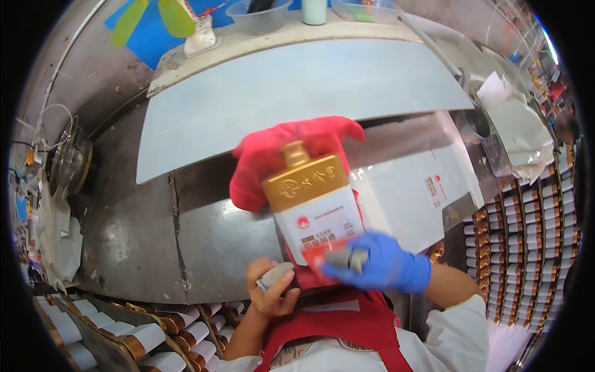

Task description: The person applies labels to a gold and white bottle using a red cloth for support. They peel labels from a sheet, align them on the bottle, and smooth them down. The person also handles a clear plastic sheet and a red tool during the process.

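Observation:
A flat bottle [313, 211] with a gold shoulder and neck and a white printed body lies tilted on a bunched red cloth [254, 167]. My right hand [378, 263], in a blue glove with grey coverings on the fingers, is closed on a red flat piece [316, 255] over the bottle's lower end; motion blurs it. Bare except for grey and white wraps on its digits, my left hand [271, 288] is curled beside the bottle's bottom left corner. Whether it grips anything is hidden.
A long pale board [297, 80] spans the far side of the metal table [118, 229]. A white printed sheet [403, 192] lies at right. Racks of white and gold bottles stand at lower left [145, 338] and right [533, 248]. Plastic tubs [257, 22] sit behind the board.

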Motion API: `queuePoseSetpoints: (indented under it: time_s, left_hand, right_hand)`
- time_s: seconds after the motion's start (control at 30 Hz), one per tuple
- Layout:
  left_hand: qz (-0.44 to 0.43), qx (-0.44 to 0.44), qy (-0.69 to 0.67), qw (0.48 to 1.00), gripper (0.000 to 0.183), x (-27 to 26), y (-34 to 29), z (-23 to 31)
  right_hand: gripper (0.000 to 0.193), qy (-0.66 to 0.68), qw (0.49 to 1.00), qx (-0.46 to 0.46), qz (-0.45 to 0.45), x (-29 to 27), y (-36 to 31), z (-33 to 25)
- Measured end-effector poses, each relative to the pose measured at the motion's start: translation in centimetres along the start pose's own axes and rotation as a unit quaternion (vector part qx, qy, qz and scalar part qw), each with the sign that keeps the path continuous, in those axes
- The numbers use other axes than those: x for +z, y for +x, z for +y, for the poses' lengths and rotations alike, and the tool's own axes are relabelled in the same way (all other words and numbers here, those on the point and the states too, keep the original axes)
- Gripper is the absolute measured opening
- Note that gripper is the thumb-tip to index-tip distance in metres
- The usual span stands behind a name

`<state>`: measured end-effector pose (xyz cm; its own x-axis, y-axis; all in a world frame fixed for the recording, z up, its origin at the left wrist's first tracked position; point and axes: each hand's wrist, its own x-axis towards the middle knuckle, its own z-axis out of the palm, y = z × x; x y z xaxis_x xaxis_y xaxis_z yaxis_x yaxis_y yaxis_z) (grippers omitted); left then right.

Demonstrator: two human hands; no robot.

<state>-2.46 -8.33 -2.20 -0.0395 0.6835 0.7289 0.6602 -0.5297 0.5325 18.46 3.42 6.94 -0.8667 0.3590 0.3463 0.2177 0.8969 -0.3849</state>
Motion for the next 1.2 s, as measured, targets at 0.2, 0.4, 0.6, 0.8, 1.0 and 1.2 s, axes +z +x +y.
queuePoseSetpoints:
  time_s: [0.2,0.4,0.6,0.8,1.0,1.2]
  left_hand:
    - [0.002,-0.046,0.001,0.999,0.038,-0.1,0.6,-0.5]
    - [0.001,-0.048,0.052,0.997,0.06,-0.6,0.5,-0.5]
    - [-0.06,-0.092,0.007,0.994,0.078,2.1,4.0,0.2]
    - [-0.066,-0.093,0.069,0.991,0.089,2.3,3.6,0.2]
    - [-0.046,-0.048,0.124,0.99,0.091,1.8,4.3,0.2]
    - [-0.032,-0.011,0.138,0.99,0.084,2.4,4.4,0.7]
  right_hand:
    - [0.037,-0.06,0.995,0.031,0.075,-2.5,4.5,2.7]
    - [0.027,0.21,0.935,0.151,0.243,-6.2,10.3,4.3]
    - [0.024,0.184,0.937,0.295,0.018,-6.0,12.4,9.9]
    - [0.034,0.1,0.925,0.256,-0.264,-7.5,16.3,10.5]
    - [0.031,0.14,0.902,0.219,-0.344,-11.7,16.6,6.8]
    - [0.032,0.034,0.935,0.194,-0.294,-14.6,12.3,1.5]
